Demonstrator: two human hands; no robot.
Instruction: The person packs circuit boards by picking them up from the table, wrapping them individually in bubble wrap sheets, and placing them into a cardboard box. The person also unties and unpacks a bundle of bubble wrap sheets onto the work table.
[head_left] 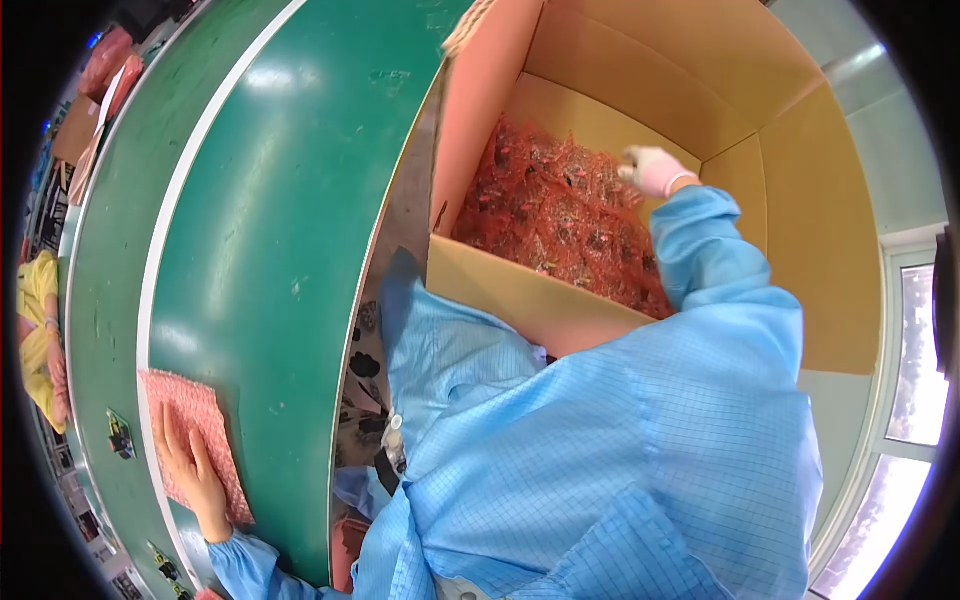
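My left hand (pixel 190 470) is bare and lies flat, fingers stretched out, on a pink bubble-wrap piece (pixel 222 440) on the green work surface. Whether this piece is a bag or a sheet, and whether anything lies inside, I cannot tell. My right hand (pixel 652 172), in a white glove, is inside a large cardboard box (pixel 540 290). Its fingers are curled in, just above several translucent red bubble-wrap packs (pixel 560 215) that line the box floor. Dark parts show through these packs. Whatever the curled fingers may hold is hidden.
The green conveyor or bench (pixel 300 240) runs along the left, with a white strip (pixel 165 240) along it. Small circuit boards (pixel 120 434) sit beyond the strip. A person in yellow (pixel 42 340) is at the far left edge. A window (pixel 915 350) is at right.
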